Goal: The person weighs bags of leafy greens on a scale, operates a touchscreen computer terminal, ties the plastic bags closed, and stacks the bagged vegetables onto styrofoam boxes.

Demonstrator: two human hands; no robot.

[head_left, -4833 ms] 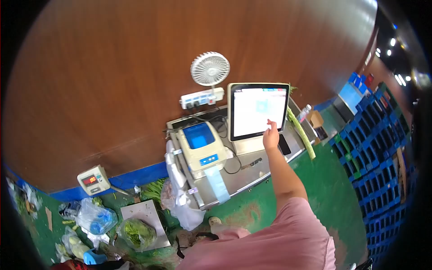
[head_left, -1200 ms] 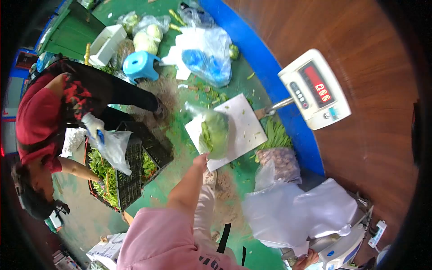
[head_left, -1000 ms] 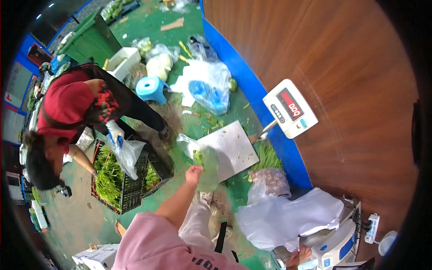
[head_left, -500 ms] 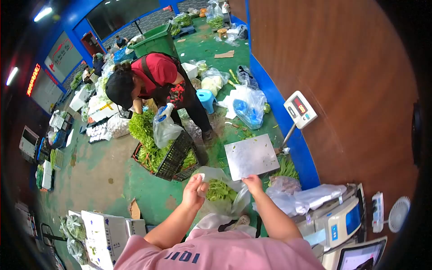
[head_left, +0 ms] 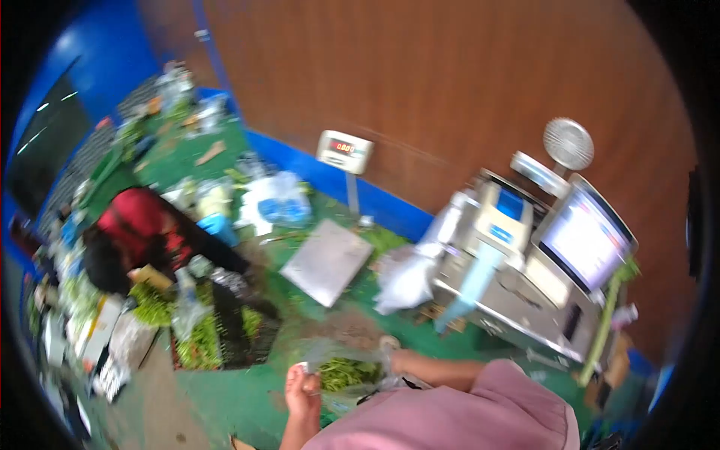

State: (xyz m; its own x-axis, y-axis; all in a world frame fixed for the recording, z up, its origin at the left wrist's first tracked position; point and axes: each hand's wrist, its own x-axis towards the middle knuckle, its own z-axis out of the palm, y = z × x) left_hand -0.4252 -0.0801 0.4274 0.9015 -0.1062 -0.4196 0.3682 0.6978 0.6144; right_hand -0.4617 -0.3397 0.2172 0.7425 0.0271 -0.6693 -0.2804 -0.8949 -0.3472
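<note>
My left hand (head_left: pixel 302 388) is closed at the left edge of a clear plastic bag, with a small white piece at its fingertips. Green leafy vegetables (head_left: pixel 346 373) fill the bag, which hangs low in front of my body. My right forearm reaches to the bag's right side (head_left: pixel 387 364); the fingers there are blurred and partly hidden. Beyond the bag lies the bare scale platform (head_left: pixel 327 262), and its display (head_left: pixel 345 152) stands on a post behind it.
At the left a co-worker in red (head_left: pixel 135 225) bends over black crates (head_left: pixel 247 337) of greens. On the right, a metal table (head_left: pixel 487 300) carries a label printer (head_left: pixel 499 225) and a lit touchscreen (head_left: pixel 586 236). A fan (head_left: pixel 568 143) is by the wall.
The view has swung right, bringing the printer, touchscreen and table further in. Both arms still reach to the bag of greens, which has stayed in front of my body, off the scale.
</note>
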